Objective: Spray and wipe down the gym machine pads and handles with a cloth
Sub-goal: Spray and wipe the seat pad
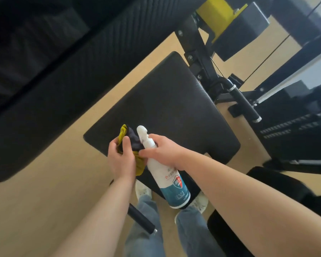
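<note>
A black seat pad (167, 108) of the gym machine lies in the middle of the view. Over its near edge my left hand (120, 158) grips a bunched yellow and grey cloth (132, 141). My right hand (163, 152) holds a white spray bottle (167, 175) by its neck, with the nozzle pointing up and away and the blue label end towards me. The two hands are close together, and the cloth touches the bottle's neck. A long black back pad (82, 62) runs across the upper left.
A black handle (246, 104) with silver rings sticks out right of the seat pad, beside the black frame (198, 52) and a yellow bracket (217, 13). Another black grip (141, 218) lies by my legs. A dark pad (278, 186) sits at the lower right. The floor is light wood.
</note>
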Tool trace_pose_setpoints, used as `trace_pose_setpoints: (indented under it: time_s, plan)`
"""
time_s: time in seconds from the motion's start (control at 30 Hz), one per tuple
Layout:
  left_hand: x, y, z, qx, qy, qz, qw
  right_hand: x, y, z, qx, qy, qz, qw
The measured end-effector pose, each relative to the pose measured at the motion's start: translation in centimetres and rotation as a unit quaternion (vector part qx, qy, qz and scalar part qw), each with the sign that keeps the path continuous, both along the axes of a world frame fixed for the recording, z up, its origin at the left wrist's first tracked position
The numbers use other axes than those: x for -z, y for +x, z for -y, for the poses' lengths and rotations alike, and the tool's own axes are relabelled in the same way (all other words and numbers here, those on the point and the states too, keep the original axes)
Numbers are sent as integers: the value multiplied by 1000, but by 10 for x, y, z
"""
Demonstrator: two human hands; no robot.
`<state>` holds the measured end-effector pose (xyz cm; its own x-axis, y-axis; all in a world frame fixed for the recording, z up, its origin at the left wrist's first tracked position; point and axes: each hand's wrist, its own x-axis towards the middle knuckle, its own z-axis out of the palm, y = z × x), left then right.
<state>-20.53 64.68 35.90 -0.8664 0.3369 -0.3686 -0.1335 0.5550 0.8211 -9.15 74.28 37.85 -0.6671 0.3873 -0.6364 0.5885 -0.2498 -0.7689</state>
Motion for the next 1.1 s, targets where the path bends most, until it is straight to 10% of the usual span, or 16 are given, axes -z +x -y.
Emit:
trace_pose_setpoints:
  time_s: [0.57, 1.1]
  plan:
    - [-5, -23, 63, -22, -145, 51, 988, 14, -23, 52, -36, -39, 59, 997]
    - [4, 0, 38, 96, -138, 77, 983, 37, 58, 55, 296, -40, 90, 950]
